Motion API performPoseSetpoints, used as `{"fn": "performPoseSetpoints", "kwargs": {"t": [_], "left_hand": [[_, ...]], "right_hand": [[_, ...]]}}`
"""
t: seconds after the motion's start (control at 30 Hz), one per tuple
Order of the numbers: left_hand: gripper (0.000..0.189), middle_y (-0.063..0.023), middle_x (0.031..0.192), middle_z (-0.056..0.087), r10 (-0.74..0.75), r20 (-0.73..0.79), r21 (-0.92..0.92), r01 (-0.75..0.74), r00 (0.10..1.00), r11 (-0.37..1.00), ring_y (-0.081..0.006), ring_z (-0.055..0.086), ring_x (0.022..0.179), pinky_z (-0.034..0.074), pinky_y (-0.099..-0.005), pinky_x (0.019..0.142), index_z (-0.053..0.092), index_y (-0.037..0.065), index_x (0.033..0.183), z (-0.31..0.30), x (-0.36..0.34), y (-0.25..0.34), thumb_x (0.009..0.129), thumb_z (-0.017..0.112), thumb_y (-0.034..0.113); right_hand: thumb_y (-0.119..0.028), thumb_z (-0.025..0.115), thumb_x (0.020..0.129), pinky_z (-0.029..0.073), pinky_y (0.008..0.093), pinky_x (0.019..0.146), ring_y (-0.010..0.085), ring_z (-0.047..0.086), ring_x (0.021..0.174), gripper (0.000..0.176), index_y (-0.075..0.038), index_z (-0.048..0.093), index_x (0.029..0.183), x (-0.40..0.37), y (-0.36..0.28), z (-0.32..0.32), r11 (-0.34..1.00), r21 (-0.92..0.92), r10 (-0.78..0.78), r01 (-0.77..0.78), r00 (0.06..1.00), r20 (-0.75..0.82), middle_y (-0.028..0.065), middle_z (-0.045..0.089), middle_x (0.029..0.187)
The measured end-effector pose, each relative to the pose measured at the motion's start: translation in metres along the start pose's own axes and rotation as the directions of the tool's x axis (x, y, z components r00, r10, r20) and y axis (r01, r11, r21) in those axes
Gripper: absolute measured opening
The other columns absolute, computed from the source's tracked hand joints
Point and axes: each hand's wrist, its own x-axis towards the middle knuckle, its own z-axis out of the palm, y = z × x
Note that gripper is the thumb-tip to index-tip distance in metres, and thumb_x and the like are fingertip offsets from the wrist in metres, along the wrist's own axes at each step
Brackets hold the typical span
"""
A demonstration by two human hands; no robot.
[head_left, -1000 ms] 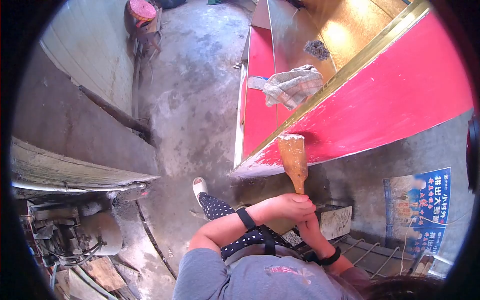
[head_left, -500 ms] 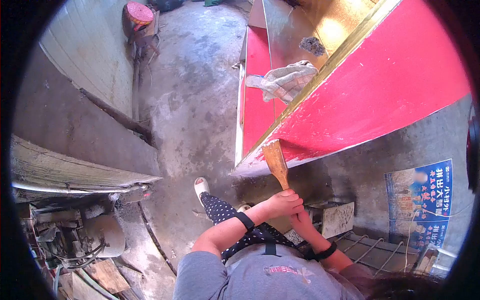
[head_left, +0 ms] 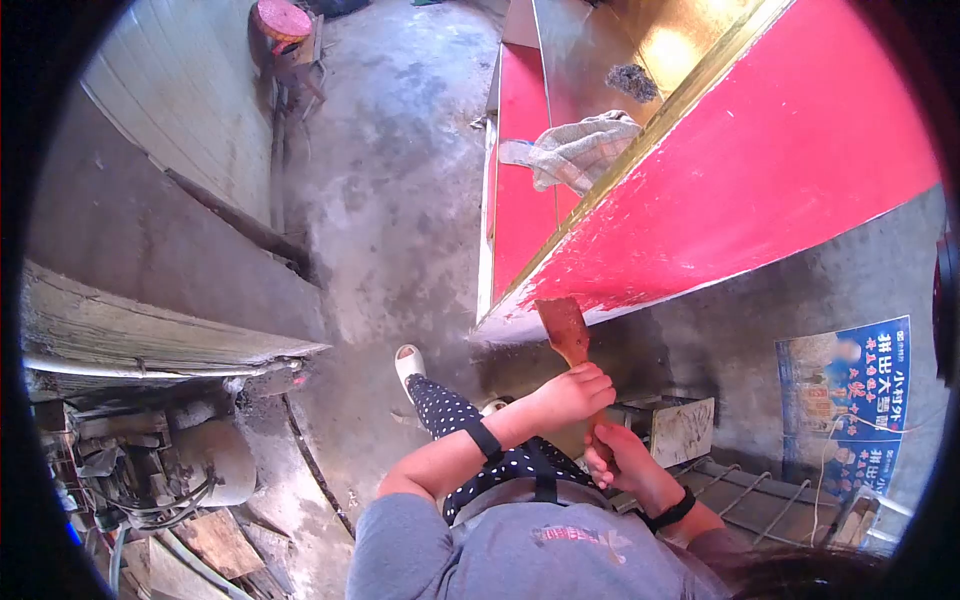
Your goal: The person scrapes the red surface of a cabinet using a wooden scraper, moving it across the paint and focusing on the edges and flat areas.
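A wooden spatula [head_left: 566,330] with a wide flat blade points up and away from my body. My left hand [head_left: 580,392] is wrapped around its handle just below the blade. Lower down, the fingers of my right hand [head_left: 622,458] curl around the handle's end. The blade's tip is over the lower corner of a red panel [head_left: 720,190]; whether it touches cannot be made out. Near that corner the red surface is scraped and patchy, with white showing along the edge. A grey cloth [head_left: 585,150] hangs by the panel's gold edge [head_left: 668,125].
A dark scouring pad [head_left: 632,82] lies on the golden inner surface. A blue poster [head_left: 848,400] is at the right, above a metal rack [head_left: 745,495]. Machinery and boards [head_left: 215,545] stand lower left. A pink round stool [head_left: 283,20] is far back.
The spatula's blade has drawn back slightly toward me and turned, now showing a darker reddish face. My hands have moved farther apart along the handle.
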Motion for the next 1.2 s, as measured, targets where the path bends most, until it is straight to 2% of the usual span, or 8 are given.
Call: {"fn": "performPoseSetpoints", "kwargs": {"t": [0.07,0.2,0.3,0.37,0.47,0.73,1.03,1.2], "left_hand": [[0.014,-0.0039,0.070,0.050,-0.005,-0.054,-0.057,0.002,0.999,0.998,-0.0212,0.053,0.072,0.043,-0.0323,0.068,0.048,0.008,0.066,-0.002,0.003,-0.002,0.060,0.060,0.015],[0.026,-0.0025,0.052,0.044,-0.006,-0.203,-0.078,-0.010,0.979,0.997,-0.0214,0.048,0.051,0.039,-0.0336,0.047,0.041,0.009,0.053,-0.010,0.013,-0.011,0.061,0.066,0.014],[0.023,-0.0017,0.050,0.042,0.019,-0.254,-0.128,-0.053,0.967,0.990,-0.0205,0.046,0.047,0.037,-0.0333,0.043,0.043,0.010,0.053,-0.016,0.024,-0.019,0.056,0.065,0.015],[0.022,-0.0016,0.051,0.043,0.005,-0.239,-0.151,-0.043,0.971,0.988,-0.0204,0.046,0.048,0.037,-0.0330,0.043,0.043,0.011,0.053,-0.015,0.024,-0.022,0.054,0.064,0.015],[0.020,-0.0012,0.051,0.043,0.005,-0.216,-0.153,-0.039,0.976,0.987,-0.0202,0.047,0.048,0.037,-0.0324,0.044,0.044,0.011,0.054,-0.011,0.019,-0.023,0.050,0.063,0.017],[0.017,-0.0001,0.052,0.043,0.049,-0.168,-0.100,-0.067,0.985,0.993,-0.0198,0.047,0.049,0.036,-0.0320,0.044,0.045,0.013,0.055,-0.013,0.016,-0.021,0.048,0.060,0.018],[0.016,0.0005,0.053,0.044,-0.036,-0.218,-0.200,-0.008,0.975,0.980,-0.0195,0.048,0.050,0.037,-0.0319,0.044,0.045,0.013,0.054,-0.004,0.021,-0.025,0.048,0.060,0.016],[0.016,0.0003,0.051,0.044,0.002,-0.243,-0.075,-0.020,0.970,0.997,-0.0198,0.049,0.049,0.037,-0.0316,0.044,0.046,0.014,0.055,0.000,0.018,-0.027,0.047,0.060,0.018]], "right_hand": [[-0.035,0.036,0.090,0.036,0.0250,0.036,0.0114,0.039,0.036,0.029,-0.007,0.044,0.089,0.001,-0.004,0.007,0.968,0.232,0.073,-0.098,0.991,0.114,0.0022,0.041,0.050],[-0.037,0.035,0.090,0.034,0.0242,0.035,0.0096,0.034,0.034,0.031,-0.008,0.044,0.087,-0.001,-0.017,0.022,0.960,0.245,0.100,-0.139,0.981,0.164,-0.0001,0.037,0.049],[-0.038,0.034,0.090,0.031,0.0239,0.033,0.0087,0.032,0.033,0.031,-0.009,0.043,0.085,-0.005,-0.031,0.037,0.946,0.300,0.086,-0.125,0.987,0.139,-0.0013,0.036,0.048],[-0.038,0.033,0.091,0.031,0.0239,0.032,0.0085,0.032,0.032,0.031,-0.009,0.042,0.083,-0.007,-0.039,0.045,0.982,0.177,0.052,-0.063,0.997,0.061,-0.0019,0.035,0.046],[-0.038,0.033,0.091,0.031,0.0236,0.030,0.0086,0.031,0.030,0.031,-0.009,0.042,0.083,0.001,-0.028,0.041,0.987,0.145,0.061,-0.064,0.998,0.026,-0.0022,0.033,0.044],[-0.036,0.034,0.091,0.028,0.0211,0.029,0.0071,0.029,0.029,0.030,-0.009,0.042,0.083,0.003,-0.021,0.044,0.980,0.191,0.047,-0.048,0.999,0.014,-0.0030,0.031,0.043],[-0.032,0.036,0.091,0.028,0.0195,0.030,0.0053,0.029,0.032,0.026,-0.008,0.045,0.085,-0.001,-0.035,0.036,0.942,0.328,0.048,-0.077,0.994,0.093,-0.0039,0.033,0.046],[-0.031,0.037,0.090,0.028,0.0194,0.030,0.0054,0.030,0.032,0.026,-0.008,0.046,0.084,0.003,-0.029,0.032,0.956,0.285,0.042,-0.067,0.995,0.093,-0.0034,0.034,0.047]]}}
